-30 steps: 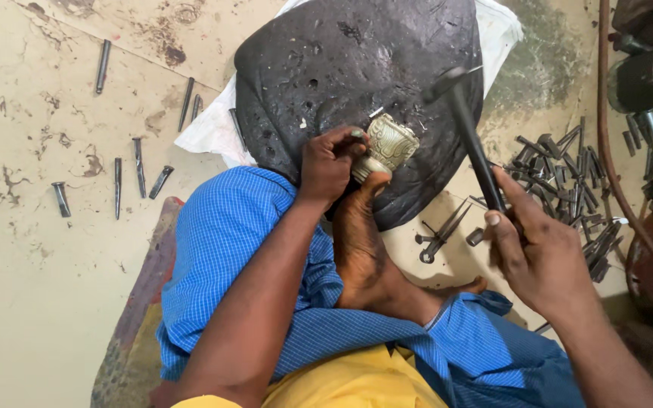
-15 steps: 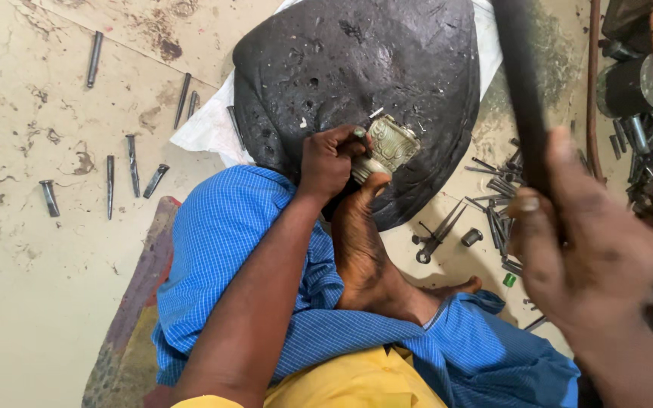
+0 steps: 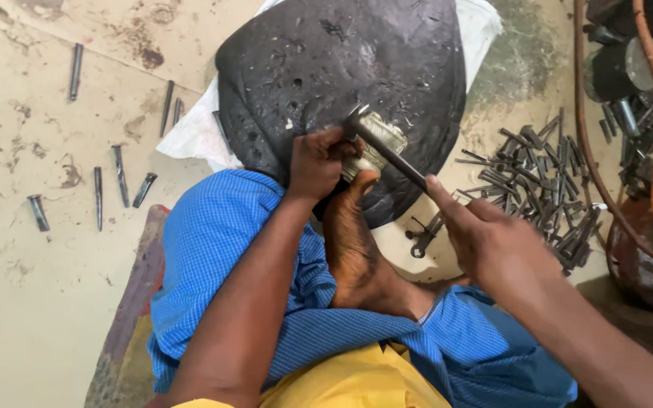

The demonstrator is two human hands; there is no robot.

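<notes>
- Left hand [image 3: 317,162]: clenched around a small pale metal part [image 3: 378,143], pinning it on the dark round block [image 3: 341,83].
- Right hand [image 3: 493,242]: gripping the hammer [image 3: 387,147] handle; the head touches the part.
- Bare foot [image 3: 357,242]: toes against the block's near edge, just beside the part.
- Loose metal rods [image 3: 546,189]: on the floor right of the block.

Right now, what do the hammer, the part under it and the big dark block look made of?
Hammer: likely steel, dull grey head and dark slim handle, gripped by the right hand.
Part held by the left hand: metal, pale with a brassy sheen; alloy unclear.
Block: probably iron or stone, black, pitted and dented.
</notes>
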